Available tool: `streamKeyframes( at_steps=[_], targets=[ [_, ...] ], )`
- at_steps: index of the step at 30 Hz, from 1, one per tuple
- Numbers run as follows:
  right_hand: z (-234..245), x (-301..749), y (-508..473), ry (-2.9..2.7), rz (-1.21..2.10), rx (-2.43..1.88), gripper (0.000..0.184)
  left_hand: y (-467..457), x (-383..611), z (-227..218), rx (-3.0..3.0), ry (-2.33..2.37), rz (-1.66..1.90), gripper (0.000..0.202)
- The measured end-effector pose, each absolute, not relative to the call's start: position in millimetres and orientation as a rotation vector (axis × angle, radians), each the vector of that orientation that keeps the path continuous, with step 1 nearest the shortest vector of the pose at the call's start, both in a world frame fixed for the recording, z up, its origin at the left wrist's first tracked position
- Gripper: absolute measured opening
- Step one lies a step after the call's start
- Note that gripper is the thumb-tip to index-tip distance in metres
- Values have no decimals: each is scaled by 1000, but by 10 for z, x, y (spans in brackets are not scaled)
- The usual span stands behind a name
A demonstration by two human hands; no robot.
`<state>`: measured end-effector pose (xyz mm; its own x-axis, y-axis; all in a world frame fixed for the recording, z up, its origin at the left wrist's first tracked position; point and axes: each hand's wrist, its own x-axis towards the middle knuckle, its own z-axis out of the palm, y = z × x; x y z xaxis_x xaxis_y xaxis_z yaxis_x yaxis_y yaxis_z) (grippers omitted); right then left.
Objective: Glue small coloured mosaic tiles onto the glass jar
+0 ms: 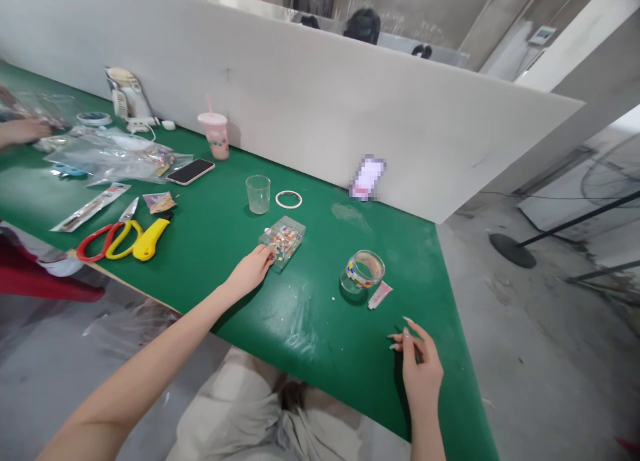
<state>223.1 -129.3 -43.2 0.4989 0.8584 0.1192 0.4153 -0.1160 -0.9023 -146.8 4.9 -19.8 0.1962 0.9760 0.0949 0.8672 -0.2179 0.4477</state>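
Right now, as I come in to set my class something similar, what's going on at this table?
A person sits at a green table. The left hand has its fingers at the near edge of a clear box of small colourful pieces; whether they grip a piece is unclear. The right hand is by the table's right side, fingers bent. Between the hands stands a glass with a band of coloured pieces, a small tube beside it.

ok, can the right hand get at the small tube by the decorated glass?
Likely yes: the right hand is close by, and nothing visible stands between it and the small tube. The decorated glass is on the tube's far side.
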Motion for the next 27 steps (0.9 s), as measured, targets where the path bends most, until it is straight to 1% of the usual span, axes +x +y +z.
streamKeyframes(
  at_steps=[4, 8, 12, 16, 22, 27],
  targets=[
    [-443, 2237, -1296, -1093, 534, -1712, 51, 21, -1471, -159, 2175, 1771, 493, 17],
    [-454, 2245, -1295, -1092, 534, -1718, 50, -72, -1421, -51, 2149, 1902, 397, 23],
    [-449, 2245, -1294, -1093, 531, -1721, 50, -119, -1334, 16, 2098, 2105, 222, 34],
    [-454, 2250, -1292, -1102, 529, -1708, 51, -64, -1247, -9, 2093, 2186, 59, 42],
    [-469, 2249, -1290, -1098, 532, -1718, 48, 31, -1130, -10, 2076, 2209, -43, 38],
    [-437, 2210, -1306, -1093, 543, -1695, 47, -84, -1178, 119, 2052, 2166, 41, 32]
  ],
)
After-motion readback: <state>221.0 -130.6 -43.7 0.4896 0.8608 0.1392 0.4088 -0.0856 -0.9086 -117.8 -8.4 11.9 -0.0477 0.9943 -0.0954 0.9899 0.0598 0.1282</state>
